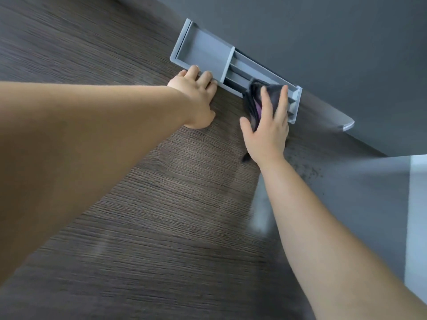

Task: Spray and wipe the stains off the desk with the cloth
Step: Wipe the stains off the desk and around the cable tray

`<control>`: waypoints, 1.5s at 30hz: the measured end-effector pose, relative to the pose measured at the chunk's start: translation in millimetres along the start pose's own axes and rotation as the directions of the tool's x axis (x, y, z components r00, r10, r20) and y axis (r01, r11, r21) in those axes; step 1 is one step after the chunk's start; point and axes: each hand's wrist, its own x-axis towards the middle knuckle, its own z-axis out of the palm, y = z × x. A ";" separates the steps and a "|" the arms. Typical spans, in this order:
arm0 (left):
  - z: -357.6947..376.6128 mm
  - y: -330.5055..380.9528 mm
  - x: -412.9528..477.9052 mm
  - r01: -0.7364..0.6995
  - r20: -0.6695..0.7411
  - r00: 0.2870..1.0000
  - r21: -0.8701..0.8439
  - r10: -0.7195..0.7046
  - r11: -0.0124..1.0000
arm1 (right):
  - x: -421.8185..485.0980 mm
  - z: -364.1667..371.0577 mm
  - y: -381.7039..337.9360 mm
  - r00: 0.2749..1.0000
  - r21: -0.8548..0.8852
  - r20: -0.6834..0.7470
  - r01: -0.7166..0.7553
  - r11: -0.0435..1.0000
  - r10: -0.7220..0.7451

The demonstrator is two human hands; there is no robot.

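Some specks dot the desk at three o'clock, so wiping seems unfinished. Right hand presses the cloth, fingers straight; left hand lies flat, empty.

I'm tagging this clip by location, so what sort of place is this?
Probably an office or study: a dark wood-grain desk stands against a grey panel, with a grey compartmented tray, likely for cables, at its back edge.

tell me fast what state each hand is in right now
Left hand: open, fingers resting on the grey tray edge.
Right hand: open, straight fingers pressing the dark cloth down.
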 end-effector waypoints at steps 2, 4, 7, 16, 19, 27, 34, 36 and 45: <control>-1.1 0.4 -0.6 -0.001 0.008 1.000 -0.002 0.001 1.000 | 10.8 -1.5 -6.8 0.995 -0.065 0.064 -0.074 0.995 0.078; -2.2 -0.2 -0.7 0.002 0.012 1.000 -0.004 -0.002 1.000 | 23.3 -1.0 -11.5 0.981 -0.135 0.136 -0.118 0.984 0.136; -1.6 0.8 -1.1 0.000 0.008 1.000 -0.015 0.001 1.000 | 29.4 -3.4 -13.7 0.972 -0.147 0.173 -0.136 0.980 0.161; 1.2 0.2 0.1 -0.018 -0.017 1.000 -0.003 0.018 1.000 | 43.4 23.9 -69.0 0.988 -0.146 0.128 -0.067 0.987 0.087; -0.8 0.6 -0.2 -0.013 0.001 1.000 0.005 0.013 1.000 | 41.1 19.4 -56.8 0.993 -0.163 0.119 -0.005 0.987 0.024; -1.7 -1.1 -0.5 -0.025 0.014 1.000 -0.017 0.025 1.000 | 32.6 4.0 -3.3 0.943 -0.218 0.098 -0.291 0.932 0.317; 3.1 -2.5 0.5 -0.049 -0.062 0.997 -0.046 0.046 0.998 | 47.2 27.0 -73.8 0.988 -0.170 0.096 -0.105 0.980 0.122; 1.5 -3.0 -0.6 -0.041 -0.055 0.998 -0.048 0.038 0.998 | 47.8 25.8 -65.2 0.991 -0.176 0.109 -0.052 0.983 0.073; -1.4 -4.1 -4.2 -0.029 -0.027 0.999 -0.053 0.028 0.998 | 29.7 -5.6 36.1 0.974 -0.229 0.076 -0.192 0.954 0.214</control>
